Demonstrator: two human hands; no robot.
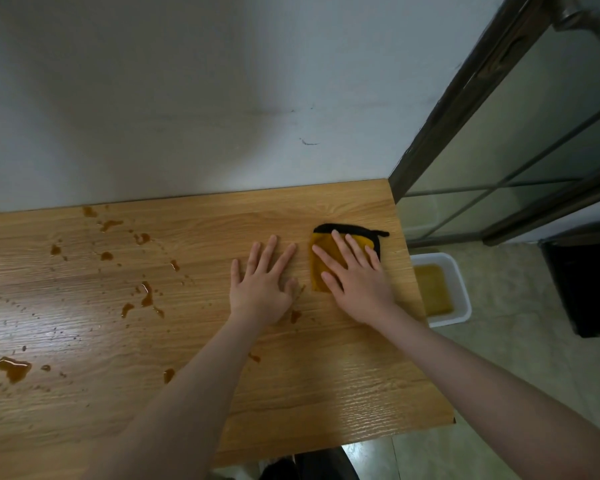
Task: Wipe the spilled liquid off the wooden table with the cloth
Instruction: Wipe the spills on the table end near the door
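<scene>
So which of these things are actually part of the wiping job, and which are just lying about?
Part of the job:
- yellow cloth, under the right hand
- brown spilled liquid
- wooden table
- left hand, flat on the table

Just lying about:
- white tub on the floor
- black bin

Your left hand (262,292) and right hand (355,284) are both bare: no gloves, no rings, no watch or bracelet at either wrist. Your forearms are uncovered too, with no sleeve showing anywhere up to the frame's lower edge. Your fingers look slim, the nails short and unpainted as far as the view lets you tell
</scene>
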